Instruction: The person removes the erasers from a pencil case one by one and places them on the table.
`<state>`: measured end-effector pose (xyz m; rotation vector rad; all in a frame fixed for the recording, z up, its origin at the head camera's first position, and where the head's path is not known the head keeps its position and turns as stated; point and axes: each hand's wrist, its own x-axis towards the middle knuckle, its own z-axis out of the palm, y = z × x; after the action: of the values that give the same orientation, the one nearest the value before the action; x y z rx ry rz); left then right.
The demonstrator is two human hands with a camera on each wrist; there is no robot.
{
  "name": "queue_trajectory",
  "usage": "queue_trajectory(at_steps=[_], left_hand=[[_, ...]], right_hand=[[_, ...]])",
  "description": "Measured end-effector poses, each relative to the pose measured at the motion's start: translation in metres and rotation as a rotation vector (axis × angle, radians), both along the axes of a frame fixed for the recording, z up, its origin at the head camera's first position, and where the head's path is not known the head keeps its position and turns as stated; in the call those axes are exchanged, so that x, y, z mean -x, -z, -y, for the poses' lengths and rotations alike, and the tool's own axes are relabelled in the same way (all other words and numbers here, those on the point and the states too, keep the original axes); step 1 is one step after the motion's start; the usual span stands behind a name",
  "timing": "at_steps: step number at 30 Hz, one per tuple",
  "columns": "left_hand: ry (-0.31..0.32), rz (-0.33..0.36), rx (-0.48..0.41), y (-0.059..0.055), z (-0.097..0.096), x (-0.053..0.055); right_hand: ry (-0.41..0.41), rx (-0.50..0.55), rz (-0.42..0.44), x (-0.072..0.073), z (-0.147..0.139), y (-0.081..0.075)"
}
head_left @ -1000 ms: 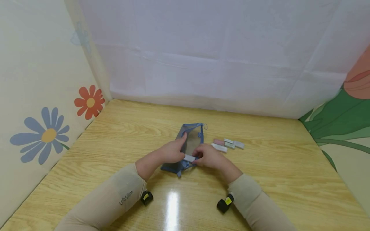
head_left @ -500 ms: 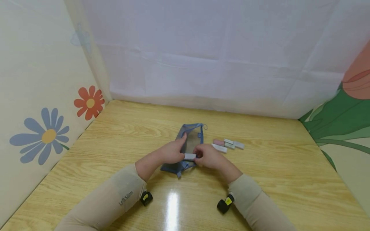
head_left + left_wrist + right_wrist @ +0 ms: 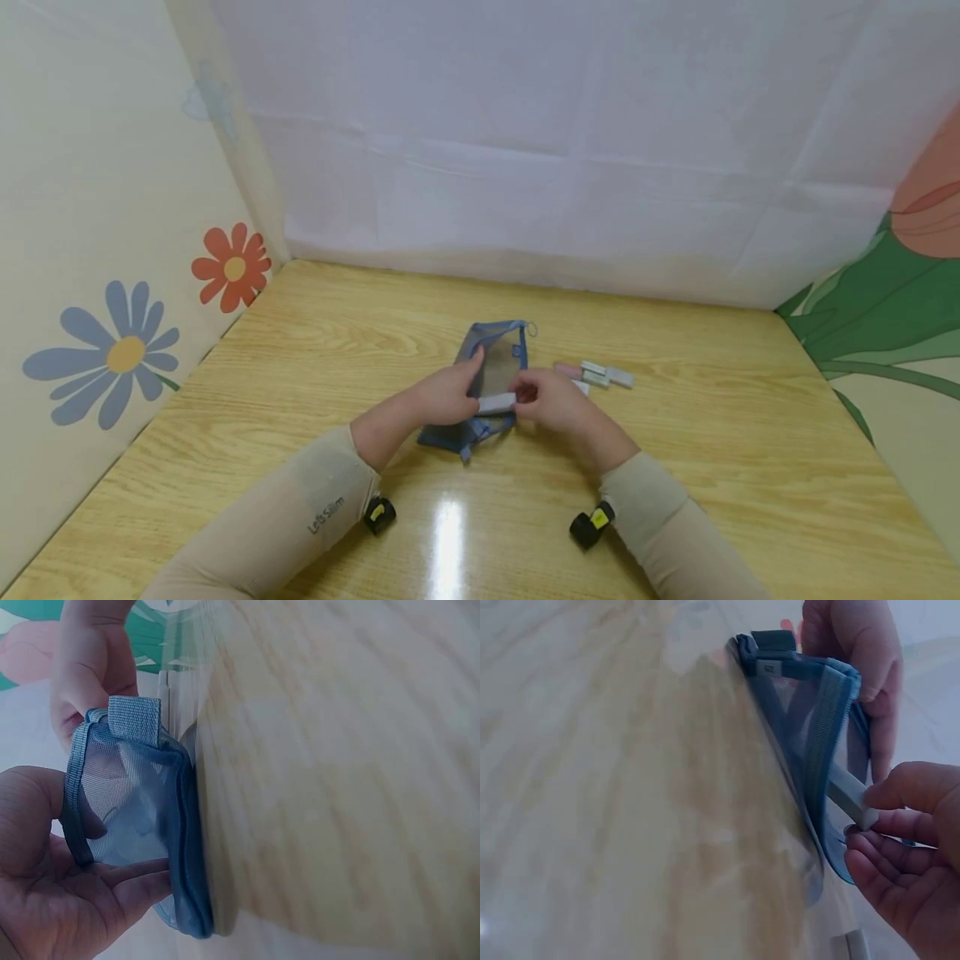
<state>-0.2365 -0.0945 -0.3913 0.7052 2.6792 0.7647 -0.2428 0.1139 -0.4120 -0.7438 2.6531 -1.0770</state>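
A blue-trimmed mesh zipper pouch (image 3: pixel 501 367) lies on the table with its mouth spread apart. My left hand (image 3: pixel 448 395) grips it from the left. In the left wrist view, the thumb hooks over the pouch's rim (image 3: pixel 73 799) and other fingers lie against the mesh. A small pale rectangular block (image 3: pixel 497 403) crosses the mouth; my right hand (image 3: pixel 551 404) pinches its right end. The right wrist view shows thumb and fingertips on the block's tip (image 3: pixel 868 819), while the rest reaches into the pouch. Its far end is hidden.
To the right of the pouch, several similar small blocks lie together on the wooden table (image 3: pixel 712 433): a pink one (image 3: pixel 568 370), a greenish one (image 3: pixel 596 378), a grey one (image 3: pixel 619 377) and white ones. A white cloth (image 3: pixel 525 192) hangs behind the table.
My right hand has shifted slightly right and upward, drawing the pale block the same way. It now partly covers a white block on the table. The left hand has stayed in place.
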Motion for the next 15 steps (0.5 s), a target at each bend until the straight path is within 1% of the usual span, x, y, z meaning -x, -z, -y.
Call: queue_trajectory(at_steps=[4,9,15], left_hand=[[0.001,-0.015,0.005,0.001,0.001,0.001],[-0.007,-0.004,0.018,0.000,0.001,0.001],[-0.007,-0.004,0.030,0.000,0.001,0.001]], right_hand=[[0.010,0.032,0.007,0.002,-0.008,-0.005],[0.023,0.082,0.025,0.005,-0.020,-0.008],[0.077,0.062,0.024,0.006,-0.036,-0.014]])
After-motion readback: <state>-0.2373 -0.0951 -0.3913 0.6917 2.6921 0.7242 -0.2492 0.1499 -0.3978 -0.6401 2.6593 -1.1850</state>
